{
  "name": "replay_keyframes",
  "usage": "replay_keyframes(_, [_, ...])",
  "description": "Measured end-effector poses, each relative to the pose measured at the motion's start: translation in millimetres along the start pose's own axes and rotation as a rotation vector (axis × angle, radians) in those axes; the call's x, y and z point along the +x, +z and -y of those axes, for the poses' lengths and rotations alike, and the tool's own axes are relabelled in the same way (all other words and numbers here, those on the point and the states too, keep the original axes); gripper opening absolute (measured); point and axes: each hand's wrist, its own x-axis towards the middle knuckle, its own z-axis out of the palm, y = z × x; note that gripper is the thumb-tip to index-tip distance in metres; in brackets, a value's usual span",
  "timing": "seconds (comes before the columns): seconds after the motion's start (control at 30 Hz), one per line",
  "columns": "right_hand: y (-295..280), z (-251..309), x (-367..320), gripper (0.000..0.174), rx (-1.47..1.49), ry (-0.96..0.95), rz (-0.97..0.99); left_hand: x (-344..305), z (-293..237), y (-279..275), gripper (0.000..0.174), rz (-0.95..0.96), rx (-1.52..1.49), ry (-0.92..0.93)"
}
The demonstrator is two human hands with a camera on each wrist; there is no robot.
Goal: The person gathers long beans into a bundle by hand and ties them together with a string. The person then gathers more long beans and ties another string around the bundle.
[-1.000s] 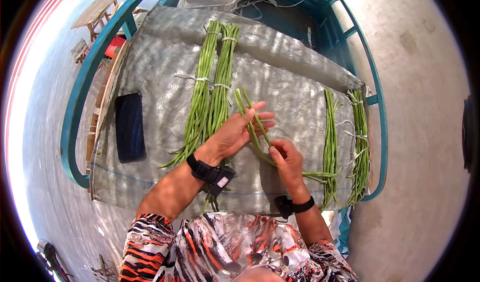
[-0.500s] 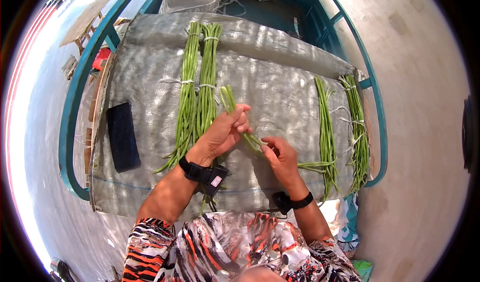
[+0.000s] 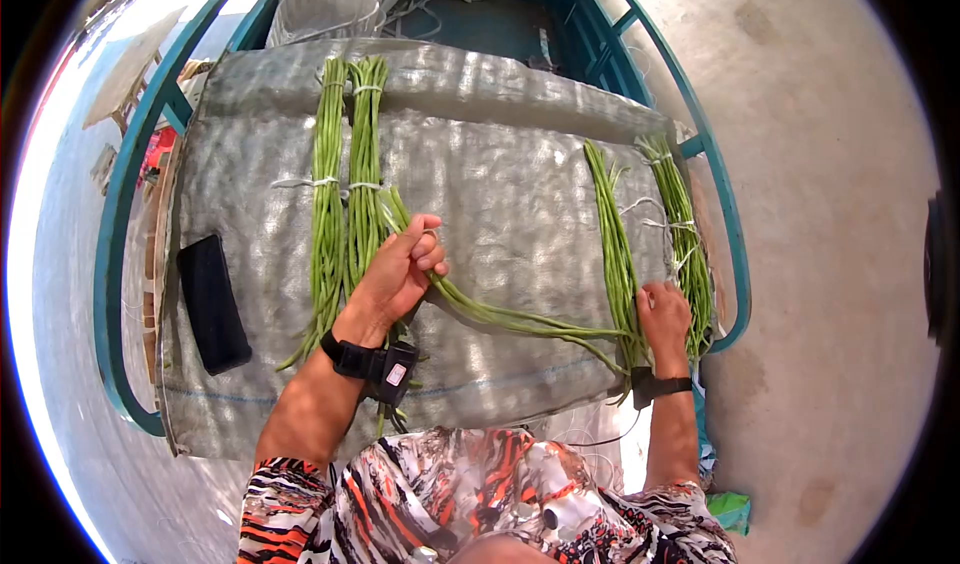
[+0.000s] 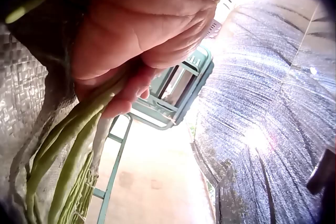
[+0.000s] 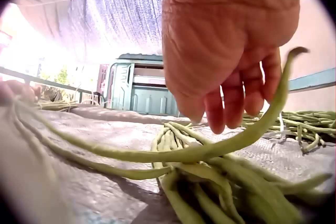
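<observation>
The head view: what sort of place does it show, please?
Probably an outdoor yard, around a vehicle's cargo bed: teal rails, a grey woven sheet bearing bean bundles, and sunlit ground alongside.

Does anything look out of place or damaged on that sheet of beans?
I see nothing spilled or broken. One mild oddity: the beans in the left hand trail sideways across the sheet to the untied pile by the right hand, whereas the tied bundles lie lengthwise.
</observation>
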Motion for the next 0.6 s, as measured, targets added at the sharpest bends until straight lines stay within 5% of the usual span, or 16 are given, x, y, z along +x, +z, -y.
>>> replay_keyframes(0.03, [6.0, -1.7, 8.0, 0.015, -0.031, -0.083, -0.069, -0.5, 1.1, -1.3, 0.023, 0.000, 0.001, -0.004])
replay_keyframes(0.17, [36.8, 12.4, 58.8, 0.019, 0.231, 0.062, -0.137, -1.5, 0.3, -1.0, 0.029, -0.047, 0.019, -0.014])
replay_keyframes(0.37, [50.8, 32.5, 97.7, 0.025, 0.193, 0.289, 0.114, -0.6, 0.6, -7.0, 0.038, -0.003, 0.032, -0.004])
replay_keyframes(0.53, [58.8, 23.6, 95.9, 0.017, 0.086, 0.069, -0.175, -1.6, -1.1, -3.1, 0.044, 0.002, 0.058, -0.029])
replay_keyframes(0.6, [43.6, 39.0, 93.8, 0.015, 0.710, 0.239, -0.054, -2.2, -1.5, 1.2, 0.047, 0.010, 0.063, -0.037])
